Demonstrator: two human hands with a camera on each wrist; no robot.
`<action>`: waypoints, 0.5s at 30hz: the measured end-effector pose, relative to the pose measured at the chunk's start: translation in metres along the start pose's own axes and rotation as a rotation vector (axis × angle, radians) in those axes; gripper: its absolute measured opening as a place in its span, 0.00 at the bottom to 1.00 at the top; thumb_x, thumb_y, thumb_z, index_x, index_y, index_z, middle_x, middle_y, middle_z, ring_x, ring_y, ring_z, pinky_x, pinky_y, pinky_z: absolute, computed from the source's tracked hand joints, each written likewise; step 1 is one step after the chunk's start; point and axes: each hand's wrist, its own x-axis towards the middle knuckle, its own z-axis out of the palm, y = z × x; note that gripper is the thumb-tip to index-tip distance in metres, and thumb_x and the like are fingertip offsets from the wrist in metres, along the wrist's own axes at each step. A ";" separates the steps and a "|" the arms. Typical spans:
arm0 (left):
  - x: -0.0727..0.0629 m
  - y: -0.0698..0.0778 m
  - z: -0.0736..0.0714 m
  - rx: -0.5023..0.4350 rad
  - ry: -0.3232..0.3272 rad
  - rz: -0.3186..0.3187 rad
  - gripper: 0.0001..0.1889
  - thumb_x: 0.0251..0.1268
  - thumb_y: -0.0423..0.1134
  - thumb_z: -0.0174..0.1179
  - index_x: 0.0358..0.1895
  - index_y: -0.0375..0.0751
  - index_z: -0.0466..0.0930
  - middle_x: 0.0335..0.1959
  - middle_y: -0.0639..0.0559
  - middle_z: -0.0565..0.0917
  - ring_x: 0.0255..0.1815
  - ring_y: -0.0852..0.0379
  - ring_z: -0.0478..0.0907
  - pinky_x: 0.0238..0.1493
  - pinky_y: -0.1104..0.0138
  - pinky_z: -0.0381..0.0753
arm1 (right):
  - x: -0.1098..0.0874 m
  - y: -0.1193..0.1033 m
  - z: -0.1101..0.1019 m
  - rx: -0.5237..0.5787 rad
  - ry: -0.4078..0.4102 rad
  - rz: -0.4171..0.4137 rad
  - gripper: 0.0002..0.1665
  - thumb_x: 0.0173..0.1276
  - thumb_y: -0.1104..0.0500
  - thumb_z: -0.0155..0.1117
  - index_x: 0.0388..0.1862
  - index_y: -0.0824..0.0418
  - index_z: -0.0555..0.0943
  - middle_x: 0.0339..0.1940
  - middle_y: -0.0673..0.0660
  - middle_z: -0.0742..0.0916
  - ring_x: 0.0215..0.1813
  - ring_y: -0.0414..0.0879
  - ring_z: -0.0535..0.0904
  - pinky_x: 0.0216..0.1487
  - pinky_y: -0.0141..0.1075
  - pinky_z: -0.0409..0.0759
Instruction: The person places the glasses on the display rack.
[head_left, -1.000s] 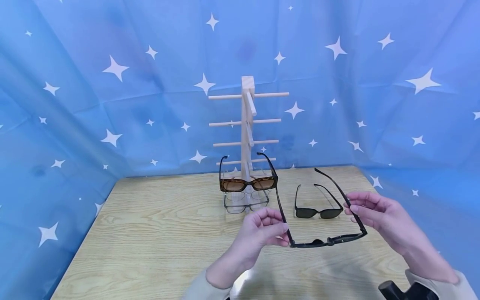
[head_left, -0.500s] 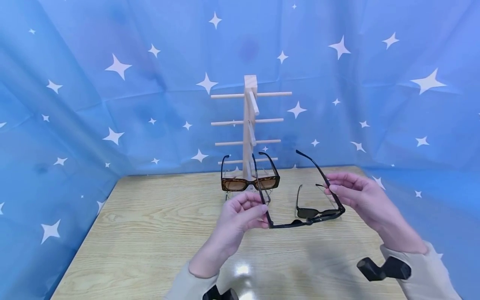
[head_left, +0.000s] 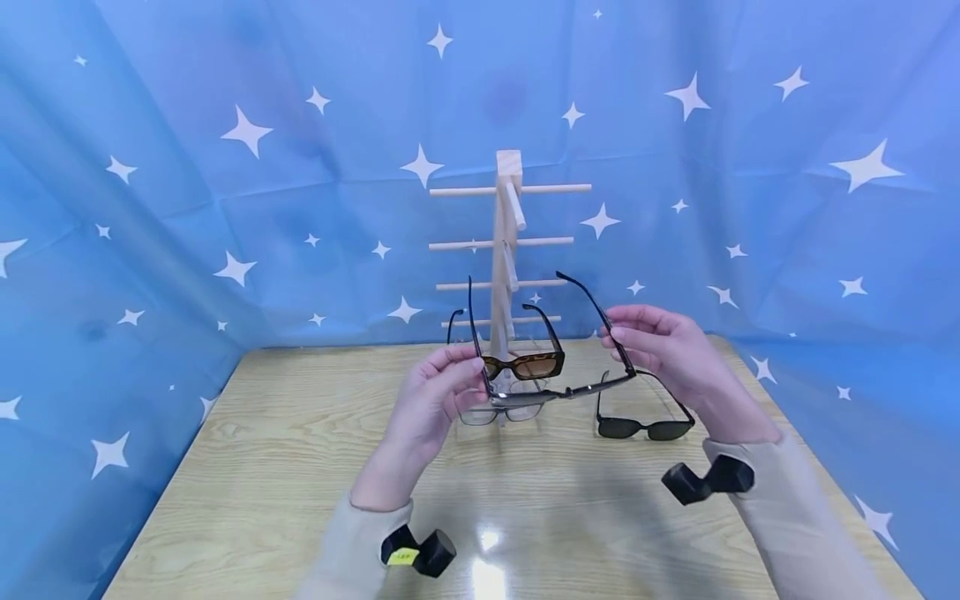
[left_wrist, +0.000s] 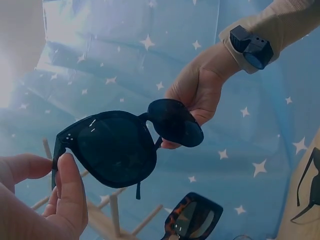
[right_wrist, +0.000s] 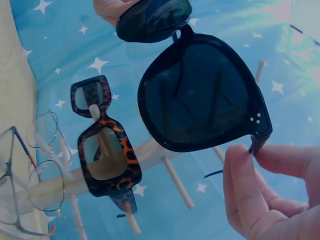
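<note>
A pair of black sunglasses (left_wrist: 115, 147) with dark lenses is held in the air between both hands, temples unfolded and pointing toward the stand. The left hand (head_left: 438, 392) pinches one temple near its hinge, thumb against fingers. On the other side the right hand (head_left: 663, 350) pinches the opposite temple, as the right wrist view also shows. Behind them rises a wooden display stand (head_left: 508, 175) with horizontal pegs. Tortoiseshell sunglasses (head_left: 536, 367) hang low on it, partly covered by the held frame. Below these are clear-lens eyeglasses (head_left: 521, 412), and thin round wire glasses (right_wrist: 46, 185) show in the right wrist view.
Another pair of black sunglasses (head_left: 643, 428) lies on the wooden table (head_left: 300, 467), right of the stand. A blue star-patterned cloth (head_left: 330, 133) hangs behind the table. The stand's upper pegs (head_left: 558, 188) carry no glasses.
Both hands have carried the black sunglasses up, leftward and toward the stand. They now overlap the tortoiseshell pair in the head view, and the pair on the table is more visible.
</note>
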 end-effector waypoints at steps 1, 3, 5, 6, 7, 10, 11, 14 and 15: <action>0.003 0.001 -0.002 -0.008 0.012 -0.002 0.11 0.60 0.23 0.51 0.31 0.44 0.78 0.23 0.53 0.80 0.22 0.62 0.77 0.27 0.73 0.81 | 0.004 -0.001 0.001 0.000 0.010 0.008 0.11 0.66 0.71 0.57 0.43 0.61 0.81 0.35 0.55 0.85 0.39 0.42 0.83 0.43 0.29 0.82; 0.009 0.004 -0.005 -0.020 0.030 -0.004 0.12 0.61 0.23 0.51 0.30 0.44 0.79 0.23 0.53 0.79 0.21 0.62 0.76 0.27 0.74 0.81 | 0.011 -0.003 0.004 -0.001 0.031 0.032 0.10 0.65 0.71 0.58 0.43 0.61 0.81 0.34 0.55 0.85 0.39 0.43 0.83 0.43 0.29 0.82; 0.015 0.008 -0.007 -0.034 0.040 -0.003 0.12 0.61 0.22 0.51 0.30 0.43 0.79 0.22 0.53 0.79 0.21 0.62 0.76 0.26 0.74 0.81 | 0.017 -0.005 0.008 -0.003 0.054 0.055 0.09 0.65 0.70 0.59 0.42 0.61 0.81 0.34 0.56 0.85 0.39 0.43 0.83 0.43 0.30 0.82; 0.018 0.010 -0.008 -0.040 0.048 -0.001 0.12 0.61 0.22 0.51 0.30 0.43 0.79 0.22 0.53 0.79 0.21 0.62 0.76 0.26 0.75 0.81 | 0.021 -0.005 0.009 -0.007 0.065 0.063 0.09 0.65 0.70 0.60 0.42 0.61 0.80 0.34 0.56 0.85 0.39 0.43 0.83 0.43 0.30 0.82; 0.021 0.013 -0.010 -0.044 0.058 0.001 0.11 0.61 0.22 0.51 0.30 0.42 0.79 0.22 0.52 0.79 0.21 0.62 0.76 0.26 0.75 0.81 | 0.024 -0.006 0.010 -0.006 0.074 0.069 0.09 0.64 0.70 0.60 0.42 0.62 0.80 0.34 0.56 0.85 0.39 0.43 0.83 0.43 0.30 0.82; 0.031 0.019 -0.013 -0.046 0.083 0.003 0.10 0.61 0.23 0.52 0.31 0.41 0.80 0.22 0.52 0.80 0.21 0.62 0.77 0.26 0.75 0.81 | 0.036 -0.007 0.014 -0.006 0.110 0.081 0.08 0.64 0.69 0.61 0.41 0.62 0.80 0.34 0.56 0.85 0.38 0.43 0.83 0.42 0.29 0.82; 0.034 0.021 -0.015 -0.046 0.092 0.001 0.10 0.61 0.23 0.52 0.31 0.40 0.80 0.22 0.52 0.80 0.21 0.62 0.77 0.26 0.75 0.81 | 0.039 -0.008 0.014 -0.003 0.124 0.084 0.07 0.64 0.68 0.62 0.41 0.62 0.80 0.34 0.56 0.85 0.38 0.43 0.83 0.41 0.29 0.82; 0.043 0.024 -0.019 -0.043 0.116 -0.010 0.08 0.62 0.24 0.53 0.33 0.39 0.79 0.23 0.52 0.81 0.22 0.62 0.77 0.27 0.75 0.81 | 0.050 -0.007 0.016 -0.008 0.161 0.095 0.07 0.63 0.67 0.63 0.40 0.63 0.81 0.33 0.55 0.86 0.37 0.42 0.83 0.40 0.28 0.82; 0.045 0.025 -0.020 -0.043 0.123 -0.016 0.07 0.63 0.25 0.53 0.34 0.38 0.79 0.23 0.52 0.80 0.22 0.62 0.77 0.27 0.75 0.81 | 0.053 -0.006 0.017 -0.014 0.170 0.098 0.07 0.63 0.67 0.63 0.40 0.63 0.81 0.33 0.55 0.86 0.37 0.42 0.83 0.40 0.28 0.82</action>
